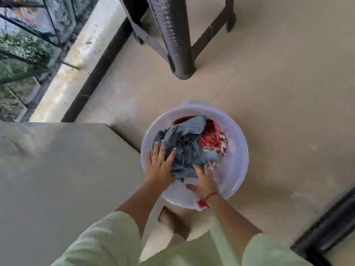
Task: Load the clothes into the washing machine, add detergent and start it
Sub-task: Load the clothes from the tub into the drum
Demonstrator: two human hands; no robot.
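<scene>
Laundry gripped from both sides in floor tub

Washing machine (57, 169), lid shut, is seen just left of the white tub (238, 150) on the floor. Clothes (184, 146) are heaped inside, between 2 hands. Left hand (158, 166) is laid spread and unclenched on the grey bundle's near-left side; right hand (203, 179) is dug under its near edge, fingers partly hidden. The lift is judged to run leftward.
</scene>
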